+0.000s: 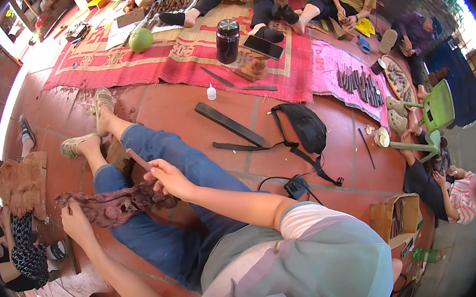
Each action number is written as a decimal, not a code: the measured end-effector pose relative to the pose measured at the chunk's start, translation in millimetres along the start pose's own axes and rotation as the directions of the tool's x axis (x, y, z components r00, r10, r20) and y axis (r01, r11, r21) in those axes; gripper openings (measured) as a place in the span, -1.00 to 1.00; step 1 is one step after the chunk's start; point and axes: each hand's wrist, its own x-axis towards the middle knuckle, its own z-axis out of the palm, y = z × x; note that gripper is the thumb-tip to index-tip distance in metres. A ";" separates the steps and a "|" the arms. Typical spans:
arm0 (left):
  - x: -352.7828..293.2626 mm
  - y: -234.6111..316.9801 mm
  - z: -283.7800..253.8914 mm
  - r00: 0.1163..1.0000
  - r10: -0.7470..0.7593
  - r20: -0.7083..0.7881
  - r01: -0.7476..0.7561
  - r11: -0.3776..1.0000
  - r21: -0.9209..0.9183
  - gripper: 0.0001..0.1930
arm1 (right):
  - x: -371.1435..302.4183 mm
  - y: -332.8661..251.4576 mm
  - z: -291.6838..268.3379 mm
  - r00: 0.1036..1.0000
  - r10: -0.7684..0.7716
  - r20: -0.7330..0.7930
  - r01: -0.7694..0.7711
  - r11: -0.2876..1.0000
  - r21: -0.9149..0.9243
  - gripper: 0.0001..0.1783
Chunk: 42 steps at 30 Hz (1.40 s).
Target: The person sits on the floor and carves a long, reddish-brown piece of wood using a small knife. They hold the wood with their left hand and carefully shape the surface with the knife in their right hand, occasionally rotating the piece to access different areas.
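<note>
A knobbly dark reddish-brown carved piece (108, 209), which looks like wood, lies across my bent legs in blue trousers. My left hand (77, 222) is closed on its left end, fingers bent at the lower edge. Over its right end is my right hand (168, 178), fingers pinched round a thin flat reddish-brown stick (138, 160) that points up and left. Whether the stick touches the carving I cannot tell. A brown wooden block (119, 156) stands partly hidden behind my legs.
Beyond my legs, a dark flat bar (230, 125) and a black waist bag (302, 129) lie on red tiles. A dark flask (227, 41) and a phone (263, 47) stand on the red mat. Many carving tools (360, 86) cover a pink cloth. Several people sit around; a cardboard box (394, 219) is at right.
</note>
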 end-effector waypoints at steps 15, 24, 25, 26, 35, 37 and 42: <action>-20.8 24.4 9.4 0.968 -0.170 -0.184 0.117 0.956 -0.268 -0.76 | 42.0 26.7 -0.4 0.995 -0.038 0.090 0.051 0.988 -0.146 -0.77; -7.4 -15.1 1.8 0.928 -0.333 -0.169 0.300 0.934 -0.192 -0.68 | 49.3 19.3 2.0 1.000 -0.010 -0.004 0.009 0.972 -0.235 -0.73; -5.5 -15.7 1.9 0.924 -0.348 -0.161 0.315 0.928 -0.197 -0.68 | 51.7 24.5 1.2 1.000 -0.002 -0.008 0.000 0.966 -0.259 -0.77; -4.2 -15.4 1.5 0.919 -0.362 -0.155 0.330 0.923 -0.198 -0.67 | 52.5 26.4 2.0 1.000 0.007 -0.009 -0.010 0.960 -0.281 -0.81; 5.8 -25.6 4.8 0.898 -0.405 -0.169 0.368 0.905 -0.213 -0.65 | 59.5 42.8 -17.5 0.991 -0.098 0.092 0.129 0.879 -0.460 -0.73; 6.7 -27.4 5.6 0.894 -0.416 -0.166 0.381 0.901 -0.206 -0.63 | 58.2 43.0 -18.9 0.985 -0.098 0.142 0.158 0.837 -0.523 -0.71; 10.2 -28.2 5.5 0.892 -0.432 -0.132 0.398 0.890 -0.223 -0.62 | 66.8 39.6 -16.1 0.985 -0.039 0.167 0.137 0.760 -0.635 -0.69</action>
